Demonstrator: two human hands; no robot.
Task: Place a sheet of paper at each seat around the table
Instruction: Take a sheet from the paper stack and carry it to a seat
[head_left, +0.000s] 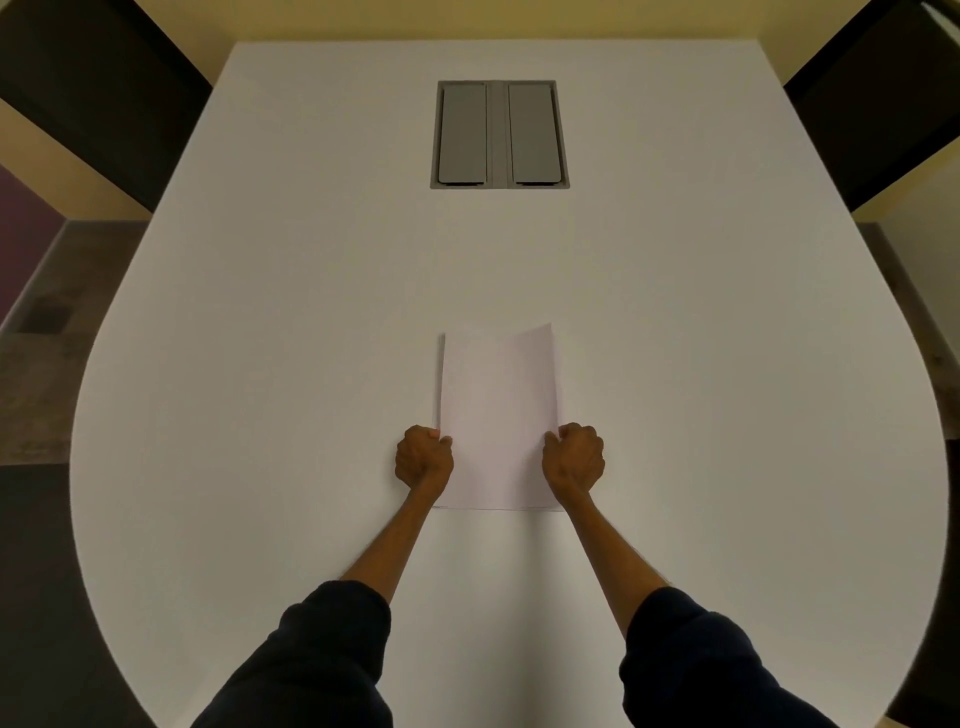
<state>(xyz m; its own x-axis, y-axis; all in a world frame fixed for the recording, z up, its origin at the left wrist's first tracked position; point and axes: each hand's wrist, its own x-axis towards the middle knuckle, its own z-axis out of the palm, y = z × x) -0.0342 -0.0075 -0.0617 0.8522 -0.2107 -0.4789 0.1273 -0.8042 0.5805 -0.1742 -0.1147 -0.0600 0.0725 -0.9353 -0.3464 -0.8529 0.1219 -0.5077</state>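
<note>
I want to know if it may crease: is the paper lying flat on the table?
Not fully flat. The paper bows upward, its far right corner raised, between the left hand and right hand.

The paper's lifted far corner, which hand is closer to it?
Right. The right hand grips the sheet of paper on the edge running up to the raised corner; the left hand grips the opposite edge, across the sheet.

— The tabletop is showing smooth, matt white; the sheet of paper is looking thin and matt.

— The grey hatch is reading satin; the sleeves are dark cloth.
</note>
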